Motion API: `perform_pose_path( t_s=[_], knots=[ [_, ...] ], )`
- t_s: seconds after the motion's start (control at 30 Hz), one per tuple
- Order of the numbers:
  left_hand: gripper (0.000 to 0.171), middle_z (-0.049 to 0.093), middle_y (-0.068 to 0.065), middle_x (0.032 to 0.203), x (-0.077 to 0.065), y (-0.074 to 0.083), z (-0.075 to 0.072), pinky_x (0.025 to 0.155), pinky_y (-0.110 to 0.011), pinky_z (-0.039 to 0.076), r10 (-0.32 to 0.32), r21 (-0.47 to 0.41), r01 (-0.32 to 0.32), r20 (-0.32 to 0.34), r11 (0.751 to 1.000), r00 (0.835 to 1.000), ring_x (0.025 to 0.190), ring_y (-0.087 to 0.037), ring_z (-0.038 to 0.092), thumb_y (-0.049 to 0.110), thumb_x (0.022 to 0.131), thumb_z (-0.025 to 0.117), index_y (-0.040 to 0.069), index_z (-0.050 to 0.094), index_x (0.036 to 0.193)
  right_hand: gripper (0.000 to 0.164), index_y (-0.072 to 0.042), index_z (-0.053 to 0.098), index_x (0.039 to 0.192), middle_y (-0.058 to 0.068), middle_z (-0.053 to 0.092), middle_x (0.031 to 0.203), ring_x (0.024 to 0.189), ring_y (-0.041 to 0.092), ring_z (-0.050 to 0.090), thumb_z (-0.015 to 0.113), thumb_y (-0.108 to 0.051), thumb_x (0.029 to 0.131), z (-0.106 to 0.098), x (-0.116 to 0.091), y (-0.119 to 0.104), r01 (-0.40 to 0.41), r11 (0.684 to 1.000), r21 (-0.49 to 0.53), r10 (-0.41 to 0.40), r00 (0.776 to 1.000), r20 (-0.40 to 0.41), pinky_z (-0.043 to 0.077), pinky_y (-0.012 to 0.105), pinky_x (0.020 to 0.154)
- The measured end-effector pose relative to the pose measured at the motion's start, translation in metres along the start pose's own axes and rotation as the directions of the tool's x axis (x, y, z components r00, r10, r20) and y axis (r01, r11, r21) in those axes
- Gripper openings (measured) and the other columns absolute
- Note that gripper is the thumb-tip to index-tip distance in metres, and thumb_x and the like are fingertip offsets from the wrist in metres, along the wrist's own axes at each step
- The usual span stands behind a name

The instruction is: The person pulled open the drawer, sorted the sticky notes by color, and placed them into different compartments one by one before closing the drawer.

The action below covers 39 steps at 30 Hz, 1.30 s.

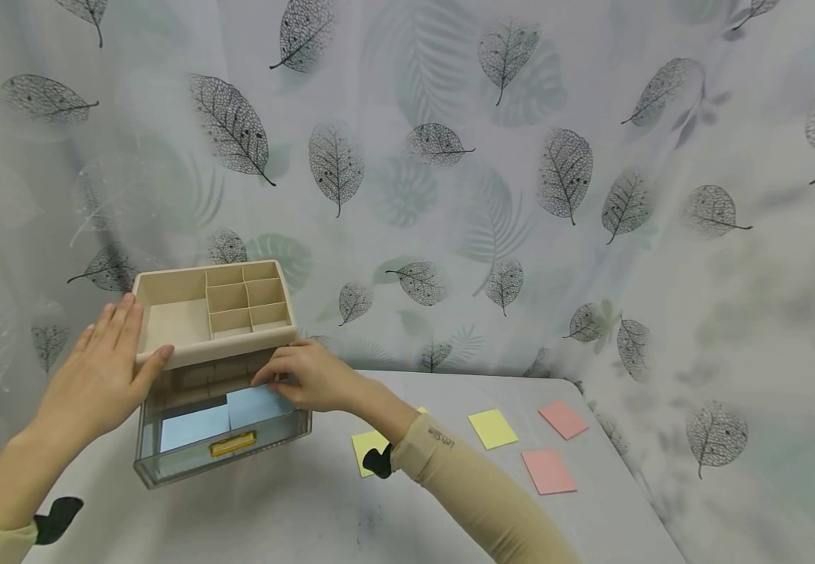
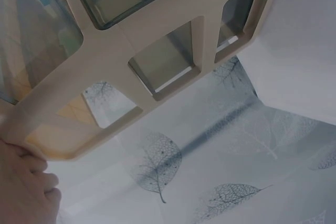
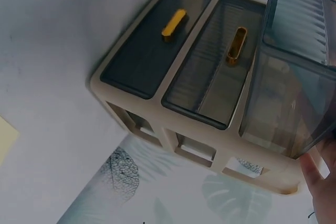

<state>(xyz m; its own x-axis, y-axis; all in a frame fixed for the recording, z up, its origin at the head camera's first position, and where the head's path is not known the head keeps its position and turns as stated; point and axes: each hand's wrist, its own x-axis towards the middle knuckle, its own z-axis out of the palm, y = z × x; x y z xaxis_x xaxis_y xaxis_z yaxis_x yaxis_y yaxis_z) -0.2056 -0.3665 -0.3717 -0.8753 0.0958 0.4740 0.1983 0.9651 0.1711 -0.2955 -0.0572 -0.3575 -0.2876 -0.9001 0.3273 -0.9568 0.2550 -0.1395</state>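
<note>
A cream desk organizer [image 1: 213,345] stands on the table, its clear top drawer [image 1: 224,454] pulled out toward me. Two light blue sticky notes lie side by side in that drawer: a left note [image 1: 194,428] and a right note [image 1: 259,406]. My left hand [image 1: 93,376] rests along the organizer's left upper edge, fingers straight, thumb on the front rim. Over the drawer's right end, my right hand [image 1: 316,374] has curled fingers that appear to pinch the right note's back edge; the contact is partly hidden. In the right wrist view, fingers [image 3: 315,177] show beside the drawer.
Yellow sticky notes [image 1: 492,428] and pink sticky notes [image 1: 548,471] lie on the white table [image 1: 443,525] to the right. Below the pulled drawer are two closed drawers [image 3: 210,66] with gold handles. A leaf-print curtain [image 1: 407,196] hangs behind.
</note>
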Motion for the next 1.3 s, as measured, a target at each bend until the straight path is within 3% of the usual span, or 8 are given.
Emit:
perform_pose_path(
  t_s=[0.13, 0.5, 0.7, 0.87, 1.07, 1.3],
  knots=[
    [0.079, 0.001, -0.033, 0.169, 0.000, 0.000, 0.000, 0.128, -0.056, -0.008, 0.001, 0.001, -0.001, -0.001, 1.000, 1.000, 0.157, -0.049, -0.005, 0.040, 0.112, 0.040, -0.013, 0.006, 0.161, 0.022, -0.021, 0.080, 0.118, -0.011, 0.075, 0.111, 0.105, 0.000, 0.064, 0.072, -0.013, 0.099, 0.000, 0.003, 0.003, -0.016, 1.000, 0.003, 0.016, 1.000, 0.025, 0.037, 0.033, 0.117],
    [0.079, 0.000, -0.032, 0.169, 0.000, 0.001, 0.000, 0.127, -0.057, -0.008, -0.004, -0.004, 0.004, 0.001, 1.000, 1.000, 0.157, -0.049, -0.005, 0.040, 0.112, 0.040, -0.012, 0.007, 0.161, 0.022, -0.029, 0.079, 0.121, -0.017, 0.073, 0.119, 0.110, -0.005, 0.061, 0.070, -0.025, 0.102, -0.004, 0.012, 0.004, -0.060, 0.991, -0.122, 0.079, 0.984, 0.161, 0.031, 0.030, 0.117],
    [0.079, 0.001, -0.032, 0.169, 0.000, 0.001, 0.000, 0.127, -0.057, -0.008, -0.005, 0.000, 0.005, 0.002, 1.000, 1.000, 0.157, -0.049, -0.005, 0.040, 0.112, 0.040, -0.013, 0.007, 0.161, 0.024, -0.031, 0.077, 0.125, -0.019, 0.073, 0.120, 0.118, -0.001, 0.060, 0.066, -0.030, 0.103, -0.005, 0.015, 0.002, -0.075, 0.981, -0.177, 0.114, 0.967, 0.227, 0.028, 0.035, 0.121],
    [0.079, 0.001, -0.032, 0.169, 0.001, 0.001, 0.000, 0.127, -0.057, -0.008, -0.004, 0.001, 0.004, -0.001, 1.000, 1.000, 0.157, -0.049, -0.004, 0.040, 0.112, 0.040, -0.012, 0.007, 0.161, 0.025, -0.035, 0.076, 0.127, -0.023, 0.072, 0.120, 0.111, 0.000, 0.058, 0.064, -0.034, 0.104, -0.005, 0.017, 0.000, -0.082, 0.965, -0.247, 0.150, 0.950, 0.274, 0.028, 0.036, 0.121],
    [0.079, 0.001, -0.033, 0.169, 0.000, 0.002, -0.001, 0.127, -0.057, -0.007, -0.005, -0.002, 0.005, 0.001, 1.000, 1.000, 0.157, -0.049, -0.004, 0.040, 0.112, 0.040, -0.013, 0.007, 0.161, 0.027, -0.038, 0.074, 0.129, -0.027, 0.072, 0.118, 0.111, 0.000, 0.058, 0.062, -0.037, 0.105, -0.004, 0.018, -0.001, -0.073, 0.952, -0.298, 0.165, 0.941, 0.295, 0.028, 0.034, 0.119],
    [0.079, 0.002, -0.033, 0.169, 0.000, 0.001, 0.000, 0.128, -0.056, -0.008, -0.004, -0.007, 0.004, -0.004, 1.000, 1.000, 0.157, -0.048, -0.005, 0.040, 0.112, 0.040, -0.013, 0.007, 0.161, 0.028, -0.035, 0.073, 0.131, -0.024, 0.072, 0.121, 0.111, -0.001, 0.059, 0.062, -0.035, 0.105, -0.003, 0.016, -0.003, -0.066, 0.956, -0.286, 0.143, 0.955, 0.259, 0.031, 0.033, 0.117]
  ],
)
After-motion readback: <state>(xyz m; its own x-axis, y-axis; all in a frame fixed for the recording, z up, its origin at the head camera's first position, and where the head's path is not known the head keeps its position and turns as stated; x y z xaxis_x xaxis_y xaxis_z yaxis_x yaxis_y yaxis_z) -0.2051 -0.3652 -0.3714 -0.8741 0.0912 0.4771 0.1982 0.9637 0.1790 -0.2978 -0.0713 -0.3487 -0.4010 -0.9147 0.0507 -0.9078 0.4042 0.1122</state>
